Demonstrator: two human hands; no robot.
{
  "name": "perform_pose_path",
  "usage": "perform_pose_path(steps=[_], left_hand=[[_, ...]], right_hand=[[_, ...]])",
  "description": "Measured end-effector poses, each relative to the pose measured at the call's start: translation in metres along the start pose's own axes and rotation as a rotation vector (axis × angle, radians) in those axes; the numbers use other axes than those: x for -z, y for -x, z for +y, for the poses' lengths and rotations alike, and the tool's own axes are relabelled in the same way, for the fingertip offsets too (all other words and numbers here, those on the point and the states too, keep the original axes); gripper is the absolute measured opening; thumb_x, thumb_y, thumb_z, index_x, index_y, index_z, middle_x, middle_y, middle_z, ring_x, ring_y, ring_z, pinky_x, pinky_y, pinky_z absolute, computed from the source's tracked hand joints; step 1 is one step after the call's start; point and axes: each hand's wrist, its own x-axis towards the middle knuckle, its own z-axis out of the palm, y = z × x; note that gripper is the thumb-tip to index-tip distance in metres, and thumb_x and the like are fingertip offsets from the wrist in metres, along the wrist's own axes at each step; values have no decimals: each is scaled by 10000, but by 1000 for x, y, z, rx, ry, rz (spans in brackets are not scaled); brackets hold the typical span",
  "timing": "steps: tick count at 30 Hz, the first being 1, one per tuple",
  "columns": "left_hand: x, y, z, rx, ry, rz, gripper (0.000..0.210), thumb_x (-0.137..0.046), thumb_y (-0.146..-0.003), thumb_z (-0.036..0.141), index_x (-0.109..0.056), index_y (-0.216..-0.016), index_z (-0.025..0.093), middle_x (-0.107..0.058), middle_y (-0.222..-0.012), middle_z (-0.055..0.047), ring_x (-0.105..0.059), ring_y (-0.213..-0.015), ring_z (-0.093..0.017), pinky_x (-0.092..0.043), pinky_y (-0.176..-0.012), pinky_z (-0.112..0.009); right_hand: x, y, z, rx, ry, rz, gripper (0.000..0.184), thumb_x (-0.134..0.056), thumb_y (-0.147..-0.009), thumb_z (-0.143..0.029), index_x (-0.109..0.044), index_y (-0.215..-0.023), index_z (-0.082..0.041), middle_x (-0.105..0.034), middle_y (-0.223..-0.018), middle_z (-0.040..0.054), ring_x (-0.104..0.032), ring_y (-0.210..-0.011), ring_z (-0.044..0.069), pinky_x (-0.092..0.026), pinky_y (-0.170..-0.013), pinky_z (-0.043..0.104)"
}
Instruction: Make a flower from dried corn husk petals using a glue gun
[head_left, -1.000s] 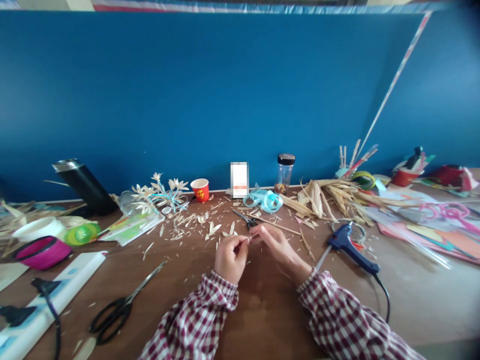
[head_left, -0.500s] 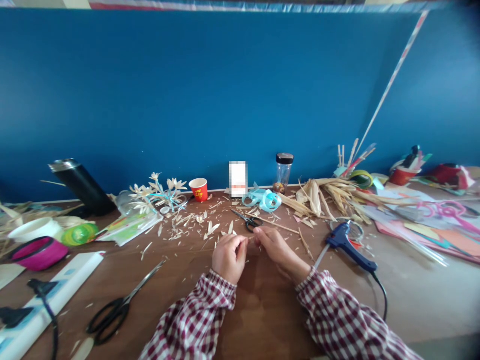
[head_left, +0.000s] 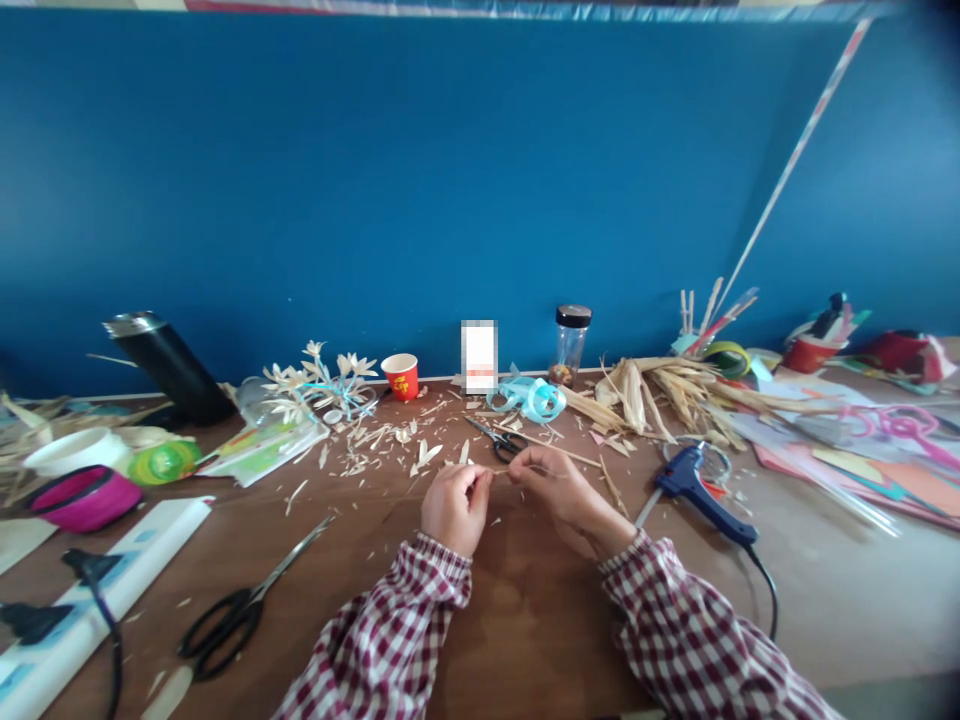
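Both hands are closed in pinches and face each other over the middle of the table. Between their fingertips runs a thin pale strip, too small to make out fully. My left hand grips its left end, and my right hand pinches the other side. Just beyond the fingers lie small black-handled scissors amid pale husk scraps. A blue glue gun rests right of my right hand, its nozzle end near the cuff. Larger black-handled scissors lie left of my left sleeve.
Along the back stand a black flask, husk flowers, a red paper cup, light blue ribbon, a jar and dried husks. A white power strip lies left; coloured papers are right.
My right hand has shifted slightly right, widening the gap between the hands, so more of the strip shows. The view has moved a little.
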Motion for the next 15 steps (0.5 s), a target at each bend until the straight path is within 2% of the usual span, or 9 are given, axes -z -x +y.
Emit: perform_pose_path(steps=[3, 7, 11, 15], left_hand=[[0, -1, -1, 27, 54, -11, 189, -495, -844, 250, -666, -791, 187, -687, -776, -50, -618, -746, -185, -454, -697, -293], [-1, -1, 2, 66, 148, -24, 188, -523, -815, 256, -655, -716, 166, -666, -683, -44, -604, -631, -164, -449, -592, -262], [-1, -2, 4, 213, 289, -80, 188, -606, -746, 316, -671, -671, 157, -623, -556, -10, -539, -494, -133, -396, -473, -230], [-1, -4, 4, 325, 406, -100, 197, -614, -729, 314, -675, -642, 149, -563, -488, 18, -472, -452, -108, -361, -461, -220]], right_hand=[[0, 1, 0, -13, -1, 0, 165, -601, -758, -300, -618, -753, -136, -577, -663, -7, -479, -600, 109, -353, -565, 227], [-2, 3, -2, -44, -18, 30, 163, -605, -746, -298, -622, -750, -135, -582, -656, -7, -475, -580, 106, -344, -540, 220], [-4, 4, -7, -19, 9, 39, 171, -614, -738, -304, -634, -751, -135, -604, -675, 7, -503, -606, 122, -373, -558, 228], [-6, 5, -9, 51, 83, 72, 134, -598, -756, -271, -645, -750, -145, -617, -694, 6, -519, -640, 128, -392, -602, 235]])
